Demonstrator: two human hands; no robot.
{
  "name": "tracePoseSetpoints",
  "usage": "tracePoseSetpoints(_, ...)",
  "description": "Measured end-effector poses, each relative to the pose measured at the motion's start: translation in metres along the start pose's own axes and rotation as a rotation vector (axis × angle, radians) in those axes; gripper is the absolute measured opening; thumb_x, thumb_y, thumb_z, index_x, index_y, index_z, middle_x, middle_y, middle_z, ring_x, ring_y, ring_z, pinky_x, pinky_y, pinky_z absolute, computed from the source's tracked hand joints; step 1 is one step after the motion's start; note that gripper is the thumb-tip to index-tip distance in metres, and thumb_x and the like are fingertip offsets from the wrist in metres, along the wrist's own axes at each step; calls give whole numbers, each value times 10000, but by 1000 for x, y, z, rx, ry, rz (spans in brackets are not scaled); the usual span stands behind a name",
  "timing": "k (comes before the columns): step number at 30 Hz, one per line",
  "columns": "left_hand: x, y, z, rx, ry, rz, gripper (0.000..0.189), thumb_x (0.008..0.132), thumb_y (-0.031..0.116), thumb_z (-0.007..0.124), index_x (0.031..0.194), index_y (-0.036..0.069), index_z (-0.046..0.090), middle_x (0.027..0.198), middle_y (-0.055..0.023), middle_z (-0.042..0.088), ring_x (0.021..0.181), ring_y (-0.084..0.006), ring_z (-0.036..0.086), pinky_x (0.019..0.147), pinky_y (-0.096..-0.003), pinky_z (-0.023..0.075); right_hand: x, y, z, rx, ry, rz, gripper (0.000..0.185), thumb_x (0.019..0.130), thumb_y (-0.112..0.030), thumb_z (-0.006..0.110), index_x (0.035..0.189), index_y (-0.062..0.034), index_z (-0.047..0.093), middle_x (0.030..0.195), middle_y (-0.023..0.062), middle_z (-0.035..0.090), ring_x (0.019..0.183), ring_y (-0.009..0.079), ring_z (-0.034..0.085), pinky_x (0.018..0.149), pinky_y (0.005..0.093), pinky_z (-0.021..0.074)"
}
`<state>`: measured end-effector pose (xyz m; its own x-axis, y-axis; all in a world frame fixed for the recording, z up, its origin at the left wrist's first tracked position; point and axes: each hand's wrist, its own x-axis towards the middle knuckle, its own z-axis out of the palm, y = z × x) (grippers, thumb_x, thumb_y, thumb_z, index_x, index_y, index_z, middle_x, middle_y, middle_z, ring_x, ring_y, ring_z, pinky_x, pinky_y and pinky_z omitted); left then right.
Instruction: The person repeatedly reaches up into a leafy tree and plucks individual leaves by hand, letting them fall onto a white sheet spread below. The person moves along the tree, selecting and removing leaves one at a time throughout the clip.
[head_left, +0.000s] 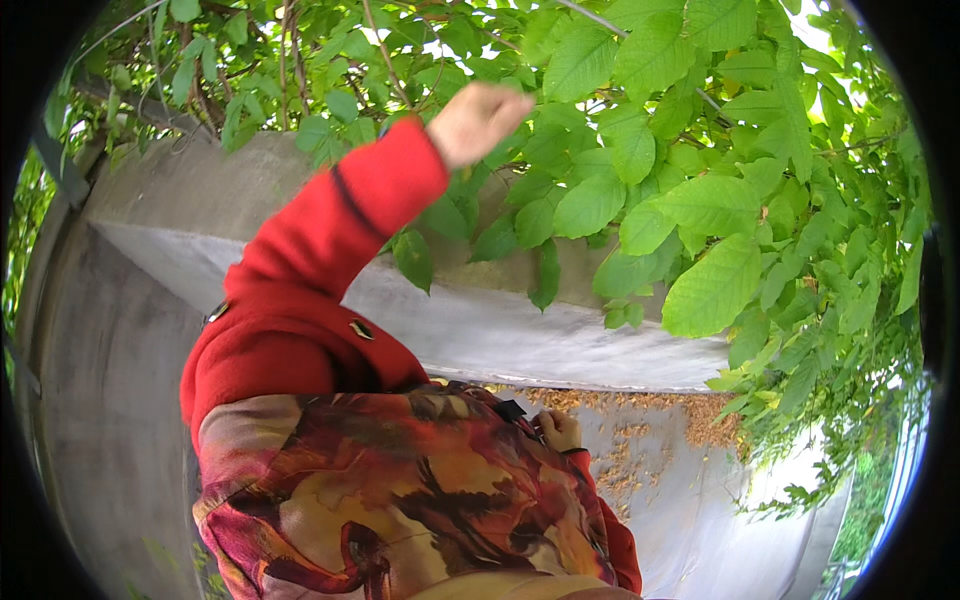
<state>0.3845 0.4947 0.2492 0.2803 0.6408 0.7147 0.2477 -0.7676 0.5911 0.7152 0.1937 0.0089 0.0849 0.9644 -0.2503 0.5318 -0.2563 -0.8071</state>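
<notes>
My left hand, in a red sleeve, is raised at the edge of the green foliage. Its fingers look curled, but motion blur hides whether anything is in them. Lower down, my right hand is held close to my body with bent fingers, against the far edge of a patterned cloth in red, orange and brown. A small black piece sticks up beside that hand. What the right fingers hold, if anything, is hidden.
A pale concrete wall with a broad top runs across in front of me, with leafy branches hanging over it. Dry brown leaves litter the grey paved ground. At the upper left a dark metal bar meets the wall.
</notes>
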Motion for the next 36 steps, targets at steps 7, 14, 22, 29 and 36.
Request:
tracePoseSetpoints(7, -240, 41, -59, 746, -769, -648, 357, 771, 448, 641, 723, 93, 644, 704, -142, 627, 738, -339, 620, 652, -445, 489, 21, 16, 1, -135, -103, -49, 287, 887, -282, 588, 826, -26, 702, 671, 106, 673, 595, 167, 642, 577, 299, 501)
tracePoseSetpoints(14, -141, 109, -80, 675, 37, 75, 313, 752, 145, 709, 1011, 21, 584, 911, -153, 589, 815, -346, 568, 701, -405, 482, 36, -132, -45, -215, -23, -635, 123, 896, -119, 576, 912, -24, 653, 725, 72, 657, 629, 140, 623, 591, 269, 497)
tracePoseSetpoints(22, 114, 174, -45, 371, 620, 166, 460, 880, 366, 567, 1050, -61, 592, 925, -267, 628, 875, -359, 633, 735, -431, 506, -27, -317, -103, -280, 621, -1227, 144, 921, -45, 510, 963, 38, 621, 765, 120, 660, 635, 168, 636, 570, 268, 514)
tracePoseSetpoints(29, 167, 159, 26, 158, -95, -201, 777, 900, 422, 502, 1393, -108, 217, 1229, -274, 517, 1099, -354, 564, 916, -417, 475, -42, -386, -124, -308, 1026, -1162, 193, 942, -71, 501, 994, 73, 618, 828, 128, 657, 697, 136, 599, 650, 249, 486)
tracePoseSetpoints(36, 136, 153, 78, 618, 28, 276, 311, 753, 270, 607, 1011, 98, 635, 971, -110, 648, 966, -283, 597, 923, -504, 385, 42, -487, -150, -700, 1219, -1509, 326, 846, -178, 683, 1126, -29, 606, 1108, 118, 641, 1061, 242, 573, 867, 331, 453)
